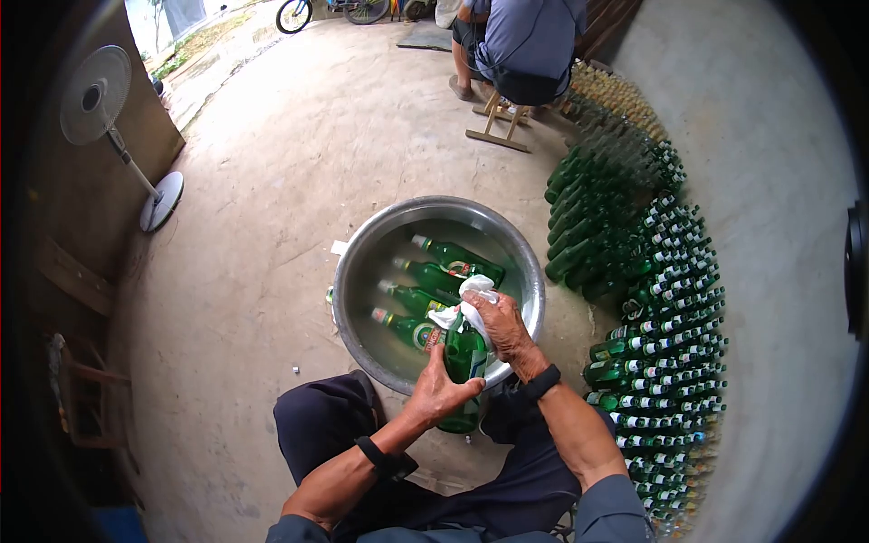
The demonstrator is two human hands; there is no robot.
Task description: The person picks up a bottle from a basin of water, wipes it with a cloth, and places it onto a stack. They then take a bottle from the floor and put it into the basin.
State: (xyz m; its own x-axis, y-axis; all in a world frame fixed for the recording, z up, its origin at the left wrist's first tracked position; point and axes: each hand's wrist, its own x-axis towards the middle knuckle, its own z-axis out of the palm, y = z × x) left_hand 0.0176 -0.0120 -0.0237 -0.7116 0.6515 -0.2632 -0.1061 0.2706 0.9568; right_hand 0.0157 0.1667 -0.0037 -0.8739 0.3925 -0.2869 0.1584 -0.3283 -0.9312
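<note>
A green glass bottle (pixel 464 355) is tilted over the near rim of a metal basin (pixel 351 339), its neck end toward the basin. My left hand (pixel 440 389) is wrapped round the bottle's body. My right hand (pixel 503 328) is closed on a white cloth (pixel 477 288), which is pressed about the upper end of the bottle and hides it. Water fills part of the basin, and several green bottles (pixel 437 276) with labels lie in it side by side, necks to the left.
Many green bottles (pixel 670 353) are stacked along the wall on the right. A person (pixel 529 41) sits on a wooden stool (pixel 496 136) at the back. A standing fan (pixel 98 95) is at the left, and a bicycle (pixel 294 14) stands near the doorway.
</note>
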